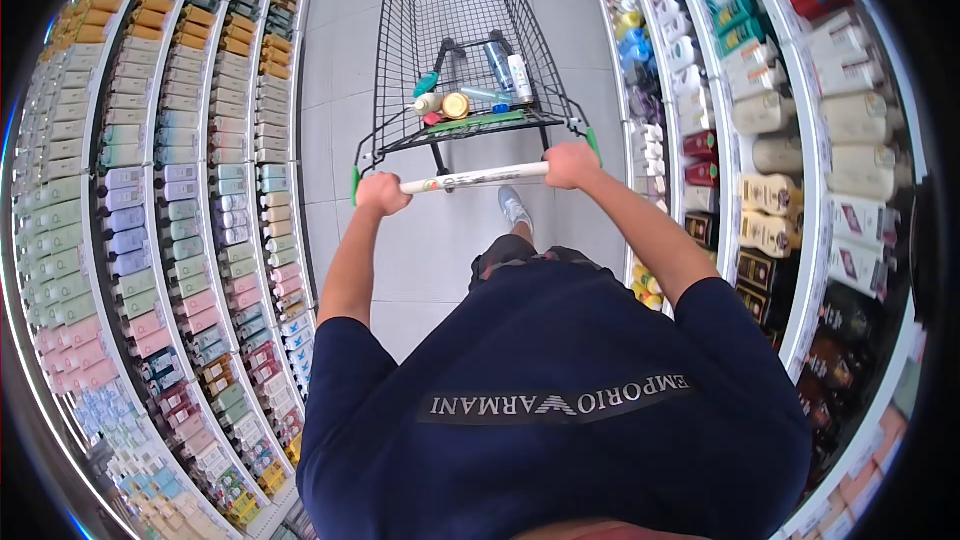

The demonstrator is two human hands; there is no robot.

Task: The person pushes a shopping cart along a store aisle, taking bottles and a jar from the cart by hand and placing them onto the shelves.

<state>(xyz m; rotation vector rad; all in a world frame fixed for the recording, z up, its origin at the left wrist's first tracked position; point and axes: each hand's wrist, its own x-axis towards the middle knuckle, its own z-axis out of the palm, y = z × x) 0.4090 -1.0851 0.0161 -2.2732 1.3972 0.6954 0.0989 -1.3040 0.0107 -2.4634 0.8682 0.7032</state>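
Risk: uneven pushing by left hand and right hand, fingers of both wrapped round the handle between them, could skew the cart, ahead of the fingers, into shelving right of them, jostling the loose white bottle. Handle smooth, straight; cart dark wire grid; bottle cylindrical; jar round-topped.

Fingertips of the left grip and right grip were hidden around the handle; print on the white bottle beyond them was too small to read; nearer, the bottom edge cut off the shirt
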